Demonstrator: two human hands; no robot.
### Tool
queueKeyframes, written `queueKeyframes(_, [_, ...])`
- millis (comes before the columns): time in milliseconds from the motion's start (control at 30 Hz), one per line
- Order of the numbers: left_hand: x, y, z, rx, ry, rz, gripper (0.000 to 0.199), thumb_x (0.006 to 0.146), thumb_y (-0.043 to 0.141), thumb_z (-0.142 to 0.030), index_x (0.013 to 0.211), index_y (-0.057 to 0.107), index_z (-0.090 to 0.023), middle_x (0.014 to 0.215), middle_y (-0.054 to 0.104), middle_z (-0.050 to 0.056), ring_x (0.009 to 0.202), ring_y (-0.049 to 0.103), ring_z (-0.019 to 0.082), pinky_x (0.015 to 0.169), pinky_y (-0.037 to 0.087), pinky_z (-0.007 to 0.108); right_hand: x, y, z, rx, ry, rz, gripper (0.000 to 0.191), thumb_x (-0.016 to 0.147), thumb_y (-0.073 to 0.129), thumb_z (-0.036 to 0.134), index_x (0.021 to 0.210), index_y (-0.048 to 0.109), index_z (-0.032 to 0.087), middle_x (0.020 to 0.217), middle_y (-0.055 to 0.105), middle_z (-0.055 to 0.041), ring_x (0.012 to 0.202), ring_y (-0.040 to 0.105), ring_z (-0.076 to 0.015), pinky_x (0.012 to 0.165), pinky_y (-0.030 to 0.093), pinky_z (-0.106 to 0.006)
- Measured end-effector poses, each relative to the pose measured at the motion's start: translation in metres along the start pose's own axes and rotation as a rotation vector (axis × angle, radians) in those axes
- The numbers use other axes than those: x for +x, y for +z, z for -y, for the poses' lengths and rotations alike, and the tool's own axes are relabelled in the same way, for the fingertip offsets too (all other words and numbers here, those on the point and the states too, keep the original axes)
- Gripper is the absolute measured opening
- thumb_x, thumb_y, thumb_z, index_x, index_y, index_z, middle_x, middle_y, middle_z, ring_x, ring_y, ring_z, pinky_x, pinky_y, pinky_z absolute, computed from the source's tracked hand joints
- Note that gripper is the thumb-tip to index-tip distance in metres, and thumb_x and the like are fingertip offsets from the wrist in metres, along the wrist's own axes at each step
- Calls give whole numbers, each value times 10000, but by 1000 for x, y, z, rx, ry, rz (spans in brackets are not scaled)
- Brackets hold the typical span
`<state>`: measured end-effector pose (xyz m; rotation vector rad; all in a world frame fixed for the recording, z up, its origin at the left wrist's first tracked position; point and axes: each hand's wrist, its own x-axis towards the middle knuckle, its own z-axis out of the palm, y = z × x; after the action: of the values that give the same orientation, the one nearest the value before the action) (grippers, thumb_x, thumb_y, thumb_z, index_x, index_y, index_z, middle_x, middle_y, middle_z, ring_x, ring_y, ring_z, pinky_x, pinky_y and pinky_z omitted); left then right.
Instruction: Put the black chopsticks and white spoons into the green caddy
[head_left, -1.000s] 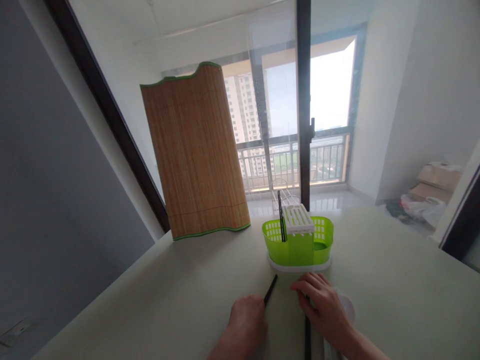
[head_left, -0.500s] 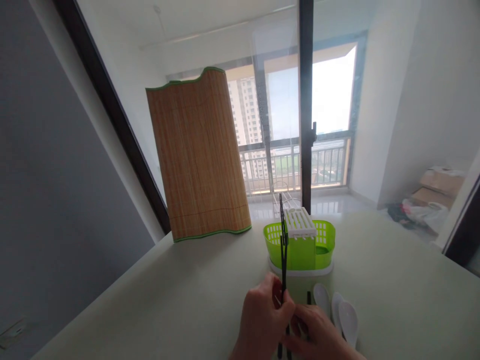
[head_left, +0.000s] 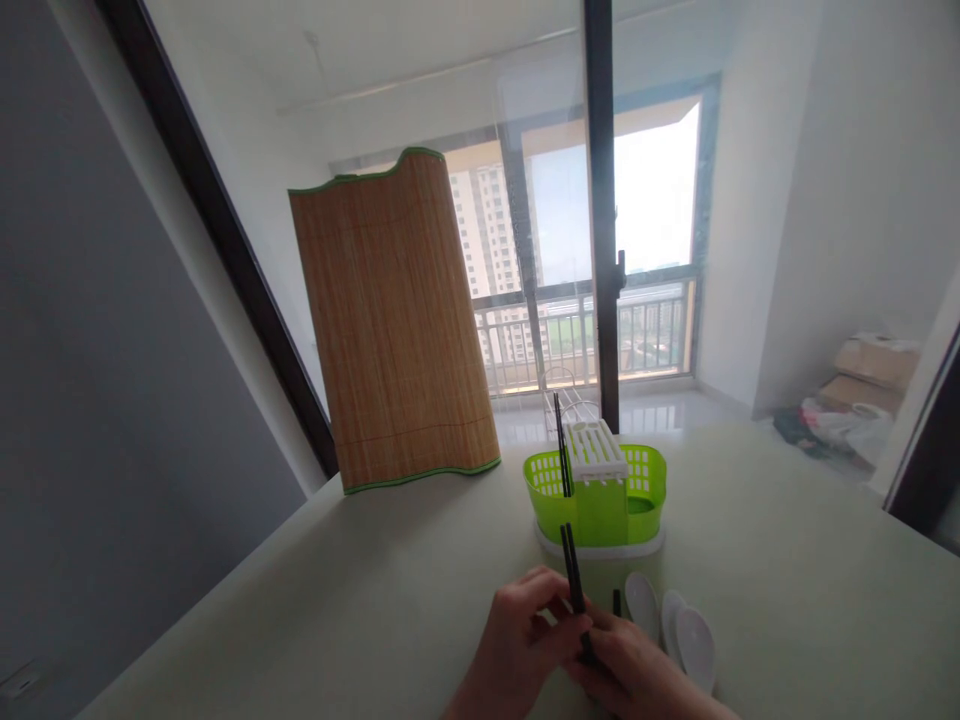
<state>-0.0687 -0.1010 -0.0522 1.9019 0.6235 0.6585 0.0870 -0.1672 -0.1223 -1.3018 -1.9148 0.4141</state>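
A pair of black chopsticks (head_left: 571,560) stands tilted between my hands, tips upward. My left hand (head_left: 525,625) is closed on them, thumb and fingers pinching from the left. My right hand (head_left: 634,655) is closed around their lower part, which its fingers partly hide. Just beyond is a green utensil basket (head_left: 604,510) with a white slotted lid (head_left: 598,452) over its middle section. Other black chopsticks (head_left: 561,445) stand in its left compartment. White spoons (head_left: 696,645) lie right of my right hand, and the end of another dark stick (head_left: 616,603) shows beside them.
All of this is on a pale tabletop (head_left: 360,600). A bamboo mat (head_left: 394,330) with green edging stands upright at the back left. Behind the table is a glass door with a dark frame (head_left: 602,200). Cardboard boxes (head_left: 877,370) and bags lie beyond it at the right.
The chopsticks in my hands have come down and lean more, their tips now lower in front of the basket. Both hands still grip them. The view has shifted slightly.
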Motion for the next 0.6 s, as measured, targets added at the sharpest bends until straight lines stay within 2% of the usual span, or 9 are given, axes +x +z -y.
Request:
queueKeyframes(100, [2, -8, -4, -30, 12, -13, 128, 786, 650, -259, 850, 718, -171, 804, 656, 25, 635, 632, 124, 544, 535, 200, 1, -2, 0, 10, -25, 45, 167, 849, 477, 242, 902, 626, 189, 957, 647, -93, 782, 638, -184, 690, 515, -272])
queueKeyframes(167, [5, -20, -17, -41, 63, -98, 125, 792, 662, -273, 840, 724, -176, 766, 663, 18, 604, 626, 121, 529, 544, 210, 0, -4, -2, -49, 6, 5, 158, 854, 493, 271, 912, 616, 190, 897, 633, -77, 718, 619, -181, 639, 500, -271])
queueKeyframes(300, [27, -56, -61, -100, 243, -420, 190, 759, 711, -332, 848, 724, -165, 699, 682, 10, 565, 638, 136, 493, 571, 236, -2, -10, -8, -140, 82, -164, 187, 902, 479, 261, 1041, 596, 219, 869, 635, -34, 659, 599, -159, 620, 475, -259])
queueKeyframes(400, [64, -75, -83, -88, 387, -617, 242, 742, 725, -359, 878, 726, -159, 760, 711, 18, 626, 670, 146, 493, 575, 223, -2, -12, -12, -183, 78, -251, 213, 924, 451, 232, 1088, 587, 237, 859, 648, -18, 635, 596, -143, 609, 467, -245])
queueKeyframes(433, [80, -77, -83, -67, 395, -625, 246, 745, 722, -361, 885, 728, -158, 782, 717, 22, 652, 678, 147, 506, 576, 218, -2, -12, -12, -200, 70, -265, 212, 922, 453, 221, 1085, 586, 239, 856, 651, -18, 649, 602, -146, 613, 468, -244])
queueKeyframes(500, [112, -76, -74, 5, 332, -553, 233, 761, 708, -348, 886, 731, -153, 789, 723, 31, 679, 688, 148, 537, 581, 220, -2, -12, -13, -230, 53, -277, 218, 908, 457, 189, 1078, 584, 242, 856, 656, -22, 704, 622, -159, 641, 478, -250])
queueKeyframes(600, [156, -64, -46, 109, 198, -424, 201, 791, 686, -309, 873, 730, -131, 766, 727, 51, 665, 692, 160, 554, 584, 247, -1, -11, -12, -266, 37, -255, 240, 879, 461, 144, 1062, 582, 241, 883, 666, -33, 794, 642, -181, 705, 493, -273])
